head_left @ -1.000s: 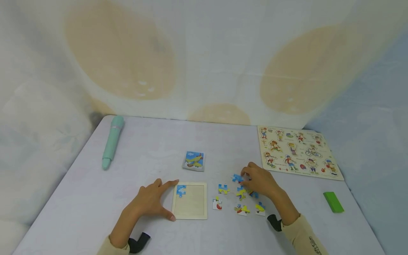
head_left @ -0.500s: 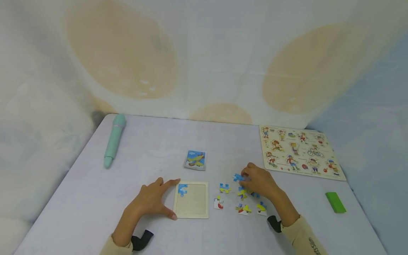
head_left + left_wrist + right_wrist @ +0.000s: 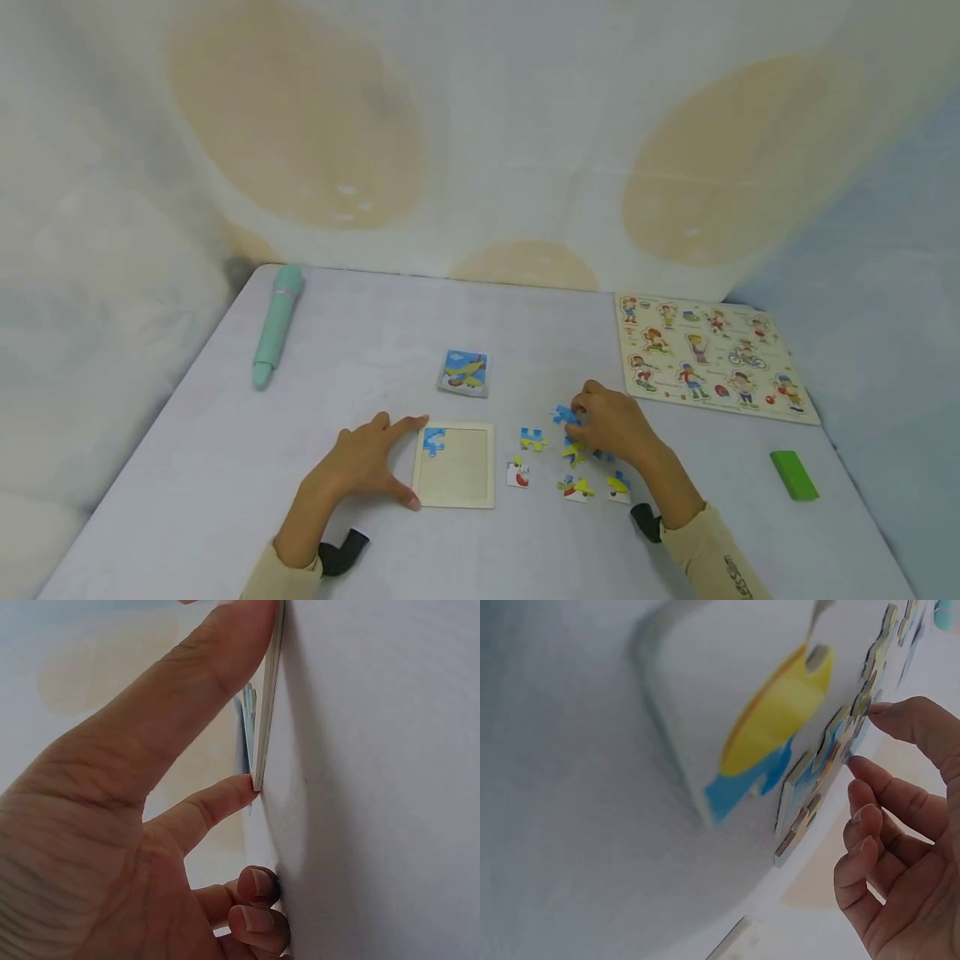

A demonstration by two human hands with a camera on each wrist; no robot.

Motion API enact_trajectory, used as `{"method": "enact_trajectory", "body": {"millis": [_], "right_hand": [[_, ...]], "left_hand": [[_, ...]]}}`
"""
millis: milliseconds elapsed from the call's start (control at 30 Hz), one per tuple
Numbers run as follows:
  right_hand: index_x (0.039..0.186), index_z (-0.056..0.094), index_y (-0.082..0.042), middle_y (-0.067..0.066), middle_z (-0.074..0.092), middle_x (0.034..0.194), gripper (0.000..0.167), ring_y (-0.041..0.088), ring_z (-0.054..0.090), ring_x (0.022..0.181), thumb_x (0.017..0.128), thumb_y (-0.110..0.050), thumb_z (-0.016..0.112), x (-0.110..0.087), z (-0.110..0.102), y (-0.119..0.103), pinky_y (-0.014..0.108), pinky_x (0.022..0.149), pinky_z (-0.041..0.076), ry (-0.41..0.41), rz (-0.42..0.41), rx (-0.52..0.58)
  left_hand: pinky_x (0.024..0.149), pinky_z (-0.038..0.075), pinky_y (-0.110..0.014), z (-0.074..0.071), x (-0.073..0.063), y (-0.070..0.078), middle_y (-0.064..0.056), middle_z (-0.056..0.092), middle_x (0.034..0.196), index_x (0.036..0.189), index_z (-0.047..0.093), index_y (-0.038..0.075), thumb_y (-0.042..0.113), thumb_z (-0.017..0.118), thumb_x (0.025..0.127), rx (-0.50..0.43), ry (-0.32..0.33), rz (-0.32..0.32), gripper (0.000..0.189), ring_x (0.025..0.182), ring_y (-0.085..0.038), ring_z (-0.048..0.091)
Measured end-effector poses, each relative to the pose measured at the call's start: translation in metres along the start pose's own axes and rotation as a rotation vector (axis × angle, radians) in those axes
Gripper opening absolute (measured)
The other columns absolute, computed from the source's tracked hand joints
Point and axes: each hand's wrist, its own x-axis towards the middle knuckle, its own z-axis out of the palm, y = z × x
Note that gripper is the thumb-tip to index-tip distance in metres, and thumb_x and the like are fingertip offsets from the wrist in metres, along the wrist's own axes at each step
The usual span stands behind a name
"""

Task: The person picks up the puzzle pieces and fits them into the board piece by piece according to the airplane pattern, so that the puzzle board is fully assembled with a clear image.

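R grip [image 3: 611, 423] partly hides blue pc [image 3: 563, 414], R sleeve [image 3: 711, 552] cut off at btm of head view.

We see a cream puzzle tray [image 3: 461, 475], jigsaw pieces [image 3: 533, 442] of blue, yellow, red and white, a mint-green microphone [image 3: 277, 327], a green block [image 3: 794, 476] and a cream board [image 3: 716, 360] patterned with cartoon children [image 3: 691, 382].

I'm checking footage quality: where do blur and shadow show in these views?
Left wrist: soft shadow on the tabletop beside the wooden frame; right wrist: dim, nearest puzzle piece blurred; head: muted light, fine print on the puzzle board illegible.
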Motion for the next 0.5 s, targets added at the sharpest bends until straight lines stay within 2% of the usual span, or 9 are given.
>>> {"method": "enact_trajectory", "body": {"millis": [233,500], "right_hand": [[0.092,0.075,-0.008,-0.001,0.058,0.088,0.030,0.008,0.047,0.065,0.078,-0.034,0.081,-0.0011,-0.0015,-0.0009,0.024,0.060,0.044,0.006,-0.015,-0.016],[0.092,0.074,-0.009,-0.001,0.059,0.089,0.031,0.008,0.050,0.068,0.077,-0.035,0.081,-0.0027,-0.0061,-0.0018,0.024,0.060,0.045,0.013,-0.017,-0.020]], "left_hand": [[0.071,0.034,-0.040,-0.0003,0.0004,0.0007,-0.002,0.051,0.098,0.144,0.049,0.033,0.058,0.093,0.048,0.007,0.003,0.007,0.109,0.077,-0.018,0.047],[0.078,0.039,-0.047,-0.0014,0.0038,0.0040,-0.003,0.054,0.102,0.142,0.050,0.032,0.053,0.095,0.048,-0.002,-0.035,-0.034,0.107,0.079,-0.020,0.051]]}}
